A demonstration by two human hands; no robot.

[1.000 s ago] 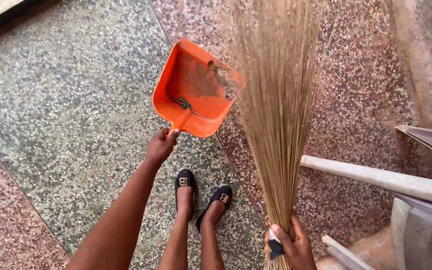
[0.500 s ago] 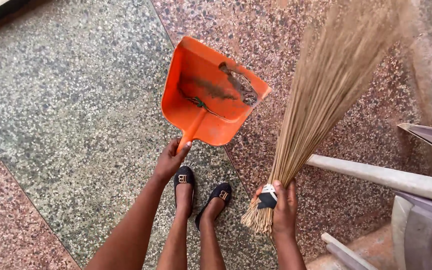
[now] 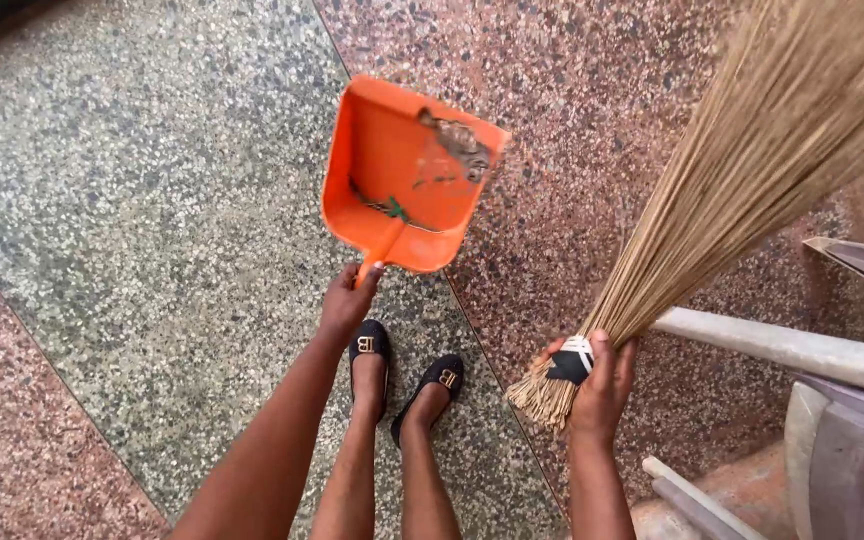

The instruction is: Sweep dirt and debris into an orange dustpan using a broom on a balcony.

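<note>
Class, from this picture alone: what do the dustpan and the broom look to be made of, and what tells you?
Dustpan: probably moulded plastic, given its uniform bright orange and smooth, rounded walls, dusty inside.
Broom: thin, stiff, tan plant fibres, perhaps palm ribs, bound by a dark band.

Brightness: even, soft daylight over the whole speckled floor (image 3: 132, 200); nothing dim, nothing burnt out.
Light source: not in view; the light is diffuse and its direction cannot be told.
Shadows: faint and soft-edged, only a slight darkening under the black shoes (image 3: 407, 385).
Glare: a mild pale sheen on the grey rail (image 3: 782, 345); the orange dustpan (image 3: 402, 175) looks saturated but not glossy.
Blur: the broom (image 3: 752, 170) bristles smear into streaks toward the upper right corner; debris at the dustpan's lip is smudged.
Focus: floor speckle, shoes and both forearms crisp.
Edges: slight softening at the far right.
</note>
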